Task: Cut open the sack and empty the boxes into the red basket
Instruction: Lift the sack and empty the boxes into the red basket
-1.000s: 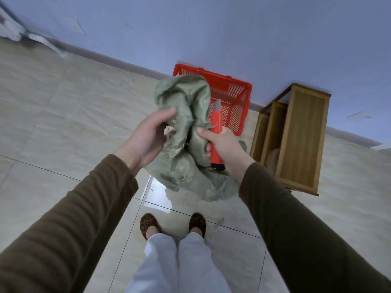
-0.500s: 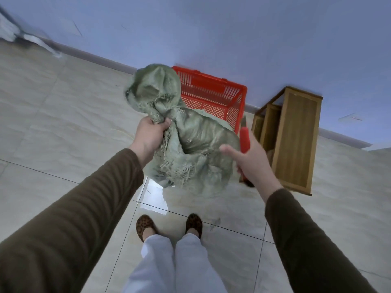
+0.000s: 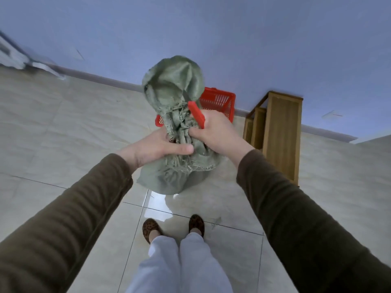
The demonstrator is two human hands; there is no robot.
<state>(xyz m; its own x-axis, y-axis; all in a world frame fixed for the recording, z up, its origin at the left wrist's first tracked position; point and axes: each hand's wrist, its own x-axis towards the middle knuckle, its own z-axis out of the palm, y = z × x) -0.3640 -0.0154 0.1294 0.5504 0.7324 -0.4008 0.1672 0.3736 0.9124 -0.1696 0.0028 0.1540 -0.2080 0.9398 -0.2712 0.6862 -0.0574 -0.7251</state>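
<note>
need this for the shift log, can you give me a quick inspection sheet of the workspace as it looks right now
surface: glossy pale tiled floor, a small scrap lying near the feet
job's things: green woven sack held up bunched, frayed edge hanging down; red basket on the floor behind it by the wall, contents hidden; no boxes seen
clutter: wooden shelf unit standing right of the basket
hands: left hand grips the sack's gathered middle; right hand pinches the sack and holds a red utility knife, blade not visible
cables: nothing seen
surroundings: blue wall with grey skirting; blurred pale object at far left, cannot identify
</note>
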